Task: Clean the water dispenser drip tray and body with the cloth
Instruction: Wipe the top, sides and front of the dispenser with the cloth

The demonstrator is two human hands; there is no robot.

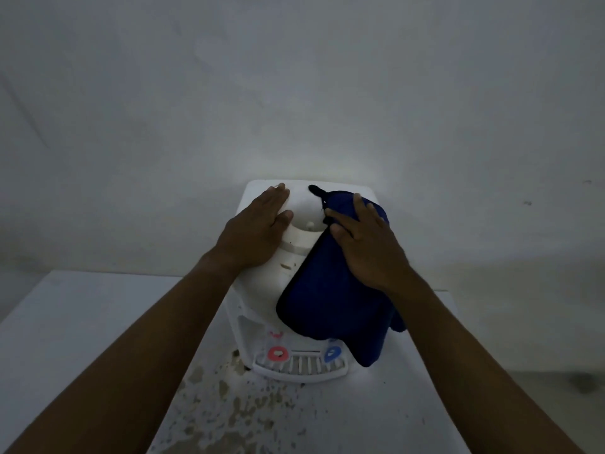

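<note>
1. A person's left hand [258,224] lies flat on the top left of the white water dispenser [294,253]. Its fingers [278,194] are straight and released, gripping nothing, apparently to steady the unit while the other side is wiped.
2. The right hand [366,244] presses the blue cloth [330,299] against the top right of the body. The fingers [358,204] are spread flat on the fabric rather than clenched round it, which likely spreads pressure over a wider patch.
3. The cloth drapes from the top down the front right. Its lower end hangs beside the blue tap [333,353] and just above the drip tray [301,368].
4. The slotted tray sits uncovered at the dispenser's foot on the white surface [82,322], below the red tap [277,353]. Neither hand touches it, so the work appears to be on the body.
5. The cloth hides the right front of the body, and the back and sides are out of sight.
6. In the dim light, a small dark mark [286,266] on the front cannot be told as dirt or a slot.
7. Brownish blotches [235,414] on the surface before the tray may be stain or worn paint.
</note>
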